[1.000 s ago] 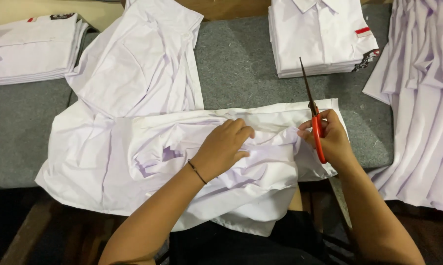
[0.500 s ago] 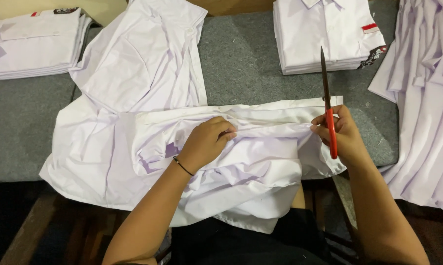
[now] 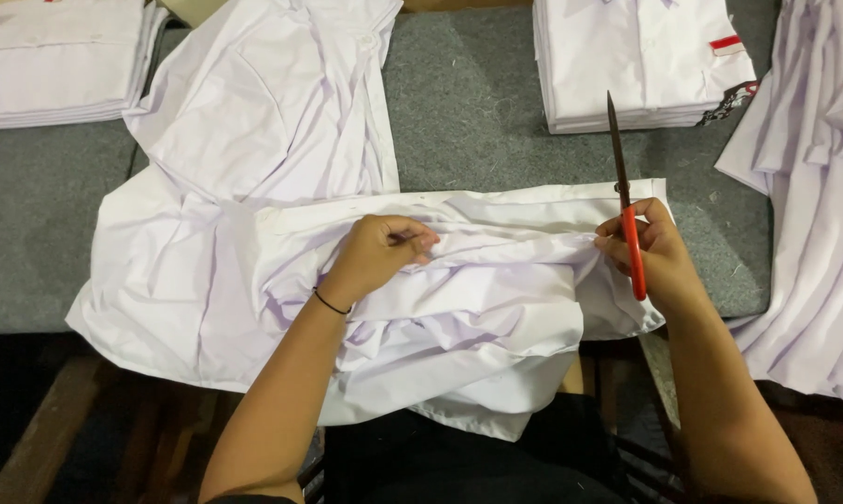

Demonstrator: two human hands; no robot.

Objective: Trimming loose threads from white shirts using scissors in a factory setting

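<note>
A crumpled white shirt (image 3: pixel 253 233) lies spread over the grey table (image 3: pixel 477 112), its lower part hanging toward my lap. My left hand (image 3: pixel 376 250), with a thin black band at the wrist, pinches a fold of the shirt near its middle. My right hand (image 3: pixel 653 254) grips the fabric's right edge and also holds red-handled scissors (image 3: pixel 625 201), whose closed blades point up and away from me.
A stack of folded white shirts (image 3: pixel 640 56) sits at the back right, one with a red tab. Another folded stack (image 3: pixel 53 61) lies at the back left. Loose white garments (image 3: pixel 813 205) hang over the table's right side. A dark wooden frame shows below.
Both hands have pulled the shirt's fold straighter between them. The scissors have swung from a tilt to nearly upright. My left hand has tightened its pinch on the fabric.
</note>
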